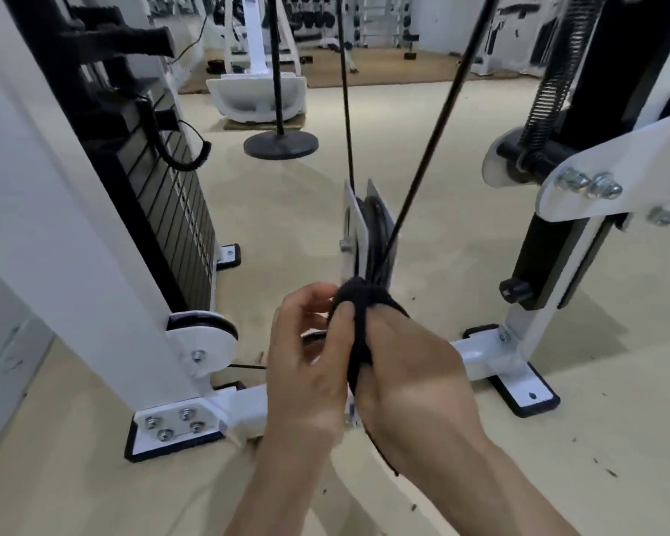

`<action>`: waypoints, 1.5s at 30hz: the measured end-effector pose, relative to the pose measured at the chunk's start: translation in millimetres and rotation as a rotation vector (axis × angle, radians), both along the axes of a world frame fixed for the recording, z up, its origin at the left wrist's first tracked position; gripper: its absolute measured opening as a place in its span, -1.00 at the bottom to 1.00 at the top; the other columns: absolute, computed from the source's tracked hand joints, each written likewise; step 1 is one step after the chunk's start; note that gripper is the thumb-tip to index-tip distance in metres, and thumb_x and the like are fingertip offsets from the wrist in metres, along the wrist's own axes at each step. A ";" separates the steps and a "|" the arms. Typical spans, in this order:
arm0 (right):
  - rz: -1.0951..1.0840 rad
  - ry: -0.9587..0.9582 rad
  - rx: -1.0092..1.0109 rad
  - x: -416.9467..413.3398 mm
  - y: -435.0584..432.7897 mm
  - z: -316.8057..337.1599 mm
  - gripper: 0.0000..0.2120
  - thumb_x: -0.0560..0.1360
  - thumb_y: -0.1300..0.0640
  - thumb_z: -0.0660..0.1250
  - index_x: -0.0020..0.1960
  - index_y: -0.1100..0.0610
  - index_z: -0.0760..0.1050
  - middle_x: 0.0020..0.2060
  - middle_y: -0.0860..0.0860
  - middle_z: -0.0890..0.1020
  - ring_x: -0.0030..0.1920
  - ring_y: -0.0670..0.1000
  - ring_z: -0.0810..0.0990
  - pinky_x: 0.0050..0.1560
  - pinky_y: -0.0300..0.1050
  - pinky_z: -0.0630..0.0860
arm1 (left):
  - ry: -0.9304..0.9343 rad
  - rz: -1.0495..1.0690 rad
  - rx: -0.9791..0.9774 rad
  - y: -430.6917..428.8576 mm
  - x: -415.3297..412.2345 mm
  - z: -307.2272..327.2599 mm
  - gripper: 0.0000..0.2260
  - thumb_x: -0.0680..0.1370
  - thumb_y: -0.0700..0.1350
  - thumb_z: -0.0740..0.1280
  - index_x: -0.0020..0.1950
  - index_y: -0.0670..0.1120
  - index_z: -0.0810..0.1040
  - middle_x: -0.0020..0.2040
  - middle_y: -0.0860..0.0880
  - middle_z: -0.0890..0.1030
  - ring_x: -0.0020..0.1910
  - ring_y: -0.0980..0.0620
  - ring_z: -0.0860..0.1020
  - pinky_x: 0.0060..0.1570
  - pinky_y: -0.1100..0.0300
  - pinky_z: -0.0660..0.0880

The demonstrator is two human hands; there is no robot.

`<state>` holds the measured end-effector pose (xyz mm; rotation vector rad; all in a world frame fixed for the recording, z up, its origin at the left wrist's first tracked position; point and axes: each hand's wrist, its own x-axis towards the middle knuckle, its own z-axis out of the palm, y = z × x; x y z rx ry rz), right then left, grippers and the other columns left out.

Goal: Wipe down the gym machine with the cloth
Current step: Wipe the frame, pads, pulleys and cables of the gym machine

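Observation:
A dark cloth (358,323) is bunched between both hands in front of me. My right hand (407,381) grips it, fingers wrapped in the fabric. My left hand (306,353) pinches its left side with thumb and curled fingers. The cloth's top touches the bottom of a white pulley bracket (354,230) holding a black wheel, from which two black cables (434,141) rise. The white gym machine frame (74,234) stands at left with its black weight stack (171,210).
A white base bar (476,357) with black-edged foot plates runs behind my hands. At right stands a black post with a white bolted plate (612,179) and a spring. A round black stand base (281,145) sits further back on the beige floor.

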<state>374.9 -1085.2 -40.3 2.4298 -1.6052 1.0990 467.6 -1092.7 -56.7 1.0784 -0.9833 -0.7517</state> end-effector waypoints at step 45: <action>0.222 1.316 0.629 73.2 -62.2 15.6 -0.70 0.62 0.24 0.12 0.31 0.21 0.45 0.27 0.13 0.53 0.28 0.12 0.46 0.33 -0.09 0.34 | 0.282 -0.620 0.366 -80.9 65.6 -37.8 -0.72 0.58 -0.30 0.23 0.13 -0.06 0.66 0.01 -0.02 0.70 0.00 0.03 0.65 -0.05 0.21 0.56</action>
